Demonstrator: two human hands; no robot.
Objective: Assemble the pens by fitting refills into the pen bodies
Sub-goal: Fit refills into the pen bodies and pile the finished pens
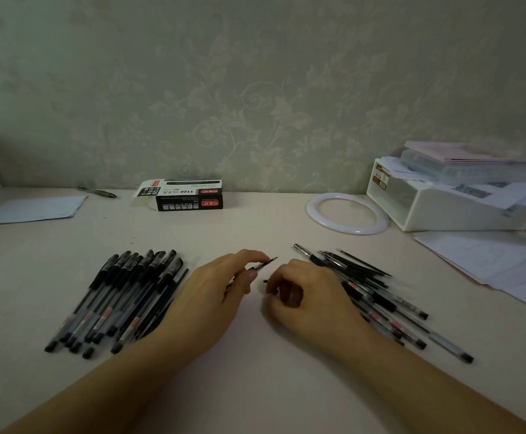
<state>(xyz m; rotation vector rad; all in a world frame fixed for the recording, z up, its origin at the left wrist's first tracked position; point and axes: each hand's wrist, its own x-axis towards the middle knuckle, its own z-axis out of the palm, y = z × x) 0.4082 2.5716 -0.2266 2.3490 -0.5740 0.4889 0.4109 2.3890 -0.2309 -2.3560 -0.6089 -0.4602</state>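
**Refill going into a pen body, mid-bench**

Forearms come in from the near edge of the bench (pixel 255 386). Left hand (pixel 211 296) has its grip clamped on a pen (pixel 263 265), thumb and fingertips pinching it near the tip end, point aimed up and to the right. Right hand (pixel 305 296) is curled, fingers closed on a small dark part (pixel 265 281) poking out toward the left hand; can't tell if it's a refill end or a tip piece.

Capped pens (pixel 121 299) lie bundled just left of the left hand, look finished. Loose pen bodies (pixel 390 311) and bare refills (pixel 362 264) are piled right, touching the right hand's back.

My read: one pen is partway assembled, right pile still to do.

Doing it well:
- hold the body steady, bring the part in line with its axis
- feed straight, no side load; thin refills likely flex
- seat fully before tightening the tip

Further back: black pen box (pixel 189 197), white ring (pixel 347 213), white bin (pixel 455 202) under papers, a sheet (pixel 33 209) and lone pen (pixel 97 192) far left.
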